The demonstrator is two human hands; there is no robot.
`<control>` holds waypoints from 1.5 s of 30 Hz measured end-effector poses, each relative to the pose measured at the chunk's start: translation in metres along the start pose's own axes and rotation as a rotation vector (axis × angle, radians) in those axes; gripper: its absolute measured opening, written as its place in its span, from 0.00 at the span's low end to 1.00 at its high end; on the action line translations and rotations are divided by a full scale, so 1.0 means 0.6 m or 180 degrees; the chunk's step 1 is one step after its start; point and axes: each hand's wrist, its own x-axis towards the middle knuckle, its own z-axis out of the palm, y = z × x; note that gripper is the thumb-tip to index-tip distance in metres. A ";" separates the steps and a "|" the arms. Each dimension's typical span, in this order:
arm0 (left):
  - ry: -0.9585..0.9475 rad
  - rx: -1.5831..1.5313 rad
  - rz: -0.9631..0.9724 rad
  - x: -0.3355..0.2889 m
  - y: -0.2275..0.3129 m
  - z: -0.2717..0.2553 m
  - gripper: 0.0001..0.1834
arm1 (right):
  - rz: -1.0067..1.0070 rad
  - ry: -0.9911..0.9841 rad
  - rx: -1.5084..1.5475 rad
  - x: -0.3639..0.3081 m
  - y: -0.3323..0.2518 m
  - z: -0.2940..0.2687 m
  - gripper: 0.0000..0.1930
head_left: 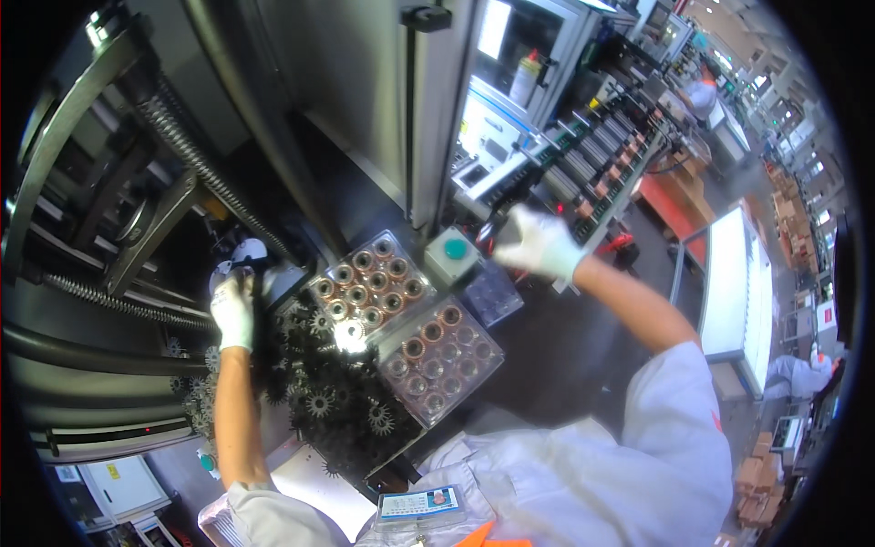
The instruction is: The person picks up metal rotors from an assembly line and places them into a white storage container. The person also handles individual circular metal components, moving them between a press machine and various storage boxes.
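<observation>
Two white-gloved hands work well apart, with the trays and parts between them. The left hand (234,305) reaches up into the machine at the left, its forearm running almost straight away from the body, and a pale, rounded metal piece (246,250) sits just beyond its fingertips. The fingers are bent toward that piece, but whether they grip it, or only rest against it, I cannot tell; the piece's long axis is likewise unclear. The left hand is far nearer to it than the right. The right hand (547,246) comes in on a slant from the right and is open, thumb spread away from the fingers, with nothing visible in its grasp. Nearest to it, on its left and a little lower, stands a pale box with a green button (455,248); the small clear tray (492,294) lies below. Farther left, a clear upper tray (412,264) carries copper-ringed parts (375,281) in slanting rows. The lower tray (469,385) adjoins it nearer the body, with three copper parts along its upper left edge. Dark toothed gears (321,404) are heaped beside the trays, below and right of the left hand.
</observation>
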 end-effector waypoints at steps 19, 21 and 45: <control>-0.0549 0.0744 0.0352 -0.036 0.039 0.011 0.26 | -0.0957 0.1342 -0.0399 -0.002 0.117 0.037 0.31; -0.0544 0.0833 0.0507 -0.030 0.035 0.002 0.26 | -0.1518 0.1077 0.0022 -0.036 0.015 0.062 0.27; -0.0347 0.1021 -0.0992 -0.461 -0.069 -0.362 0.23 | -0.3296 -0.0119 -0.0222 0.039 -0.502 0.269 0.18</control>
